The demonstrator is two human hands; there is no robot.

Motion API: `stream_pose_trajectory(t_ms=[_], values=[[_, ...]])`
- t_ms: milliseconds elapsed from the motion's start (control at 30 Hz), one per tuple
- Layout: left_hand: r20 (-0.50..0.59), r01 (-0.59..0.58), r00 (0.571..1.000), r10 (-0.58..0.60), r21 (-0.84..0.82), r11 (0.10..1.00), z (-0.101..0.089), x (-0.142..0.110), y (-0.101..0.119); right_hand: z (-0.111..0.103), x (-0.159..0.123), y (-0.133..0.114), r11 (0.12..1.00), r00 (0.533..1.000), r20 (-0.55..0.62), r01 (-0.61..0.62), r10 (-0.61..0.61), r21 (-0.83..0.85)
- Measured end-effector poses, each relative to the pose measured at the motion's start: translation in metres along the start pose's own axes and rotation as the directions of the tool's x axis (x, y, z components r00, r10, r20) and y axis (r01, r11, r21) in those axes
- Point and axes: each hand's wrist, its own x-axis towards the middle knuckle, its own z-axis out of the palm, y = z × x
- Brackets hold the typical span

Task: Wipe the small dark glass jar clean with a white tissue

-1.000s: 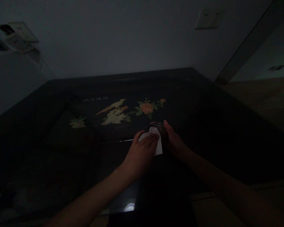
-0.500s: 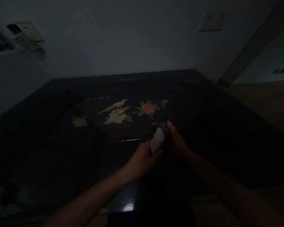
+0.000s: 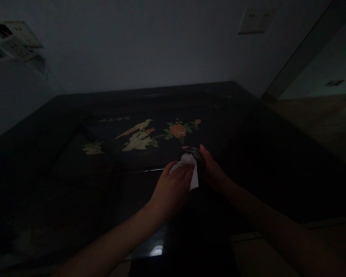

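Observation:
In dim light my left hand point(image 3: 174, 184) is closed on a white tissue point(image 3: 194, 180), its fingers lying over it. The tissue's upper end presses against a dark, shiny, rounded object point(image 3: 198, 154). My right hand point(image 3: 212, 167) grips that object from its right side, with the thumb up along its edge. What kind of object it is, I cannot make out. Both hands are above the near part of a glossy black table point(image 3: 144, 163).
The tabletop bears an inlaid bird point(image 3: 137, 127) and an orange flower point(image 3: 178, 130). Behind it rises a pale wall point(image 3: 144, 46) with a socket plate point(image 3: 255, 21) at the right and more sockets point(image 3: 23, 34) at the left. Wooden floor point(image 3: 311, 119) shows at the right.
My left hand has turned over, so its back and fingers now cover the tissue, which is spread wider against the dark object. My right hand keeps its grip. The view has shifted slightly.

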Motion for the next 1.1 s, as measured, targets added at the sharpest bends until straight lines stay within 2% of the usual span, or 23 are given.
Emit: stream_pose_trajectory(t_ms=[200, 333, 433, 733, 867, 967, 1033, 1100], values=[[-0.07, 0.006, 0.997, 0.012, 0.257, 0.966, 0.01, -0.001, -0.003, 0.0, 0.002, 0.002, 1.0, 0.999, 0.04, 0.014, -0.015, 0.027], [-0.084, 0.015, 0.996, 0.011, 0.305, 0.952, 0.012, -0.001, -0.003, 0.003, -0.001, -0.002, 1.0, 0.998, 0.052, 0.023, -0.023, -0.008], [-0.07, 0.026, 0.998, -0.007, 0.272, 0.962, 0.01, 0.0, -0.001, 0.004, -0.001, -0.003, 1.0, 0.998, 0.064, 0.022, -0.02, -0.02], [0.0, 0.026, 1.0, -0.026, 0.046, 0.999, -0.003, -0.001, 0.006, 0.003, -0.002, 0.001, 0.999, 0.999, 0.04, -0.023, 0.024, -0.034], [0.028, 0.035, 0.999, -0.031, -0.152, 0.988, -0.004, 0.001, 0.005, 0.002, -0.003, 0.0, 0.999, 1.0, -0.004, -0.011, 0.011, -0.051], [-0.004, 0.093, 0.995, -0.104, -0.416, 0.905, -0.004, 0.003, 0.005, 0.004, -0.004, -0.003, 0.998, 0.999, -0.044, -0.015, 0.012, -0.065], [0.002, 0.144, 0.984, -0.176, -0.586, 0.798, -0.004, 0.003, 0.005, 0.006, -0.006, -0.005, 0.997, 0.999, -0.048, -0.026, 0.023, -0.074], [0.031, 0.176, 0.976, -0.214, -0.687, 0.705, -0.004, 0.002, 0.006, 0.008, -0.007, -0.008, 0.997, 0.999, -0.042, -0.036, 0.033, -0.066]])
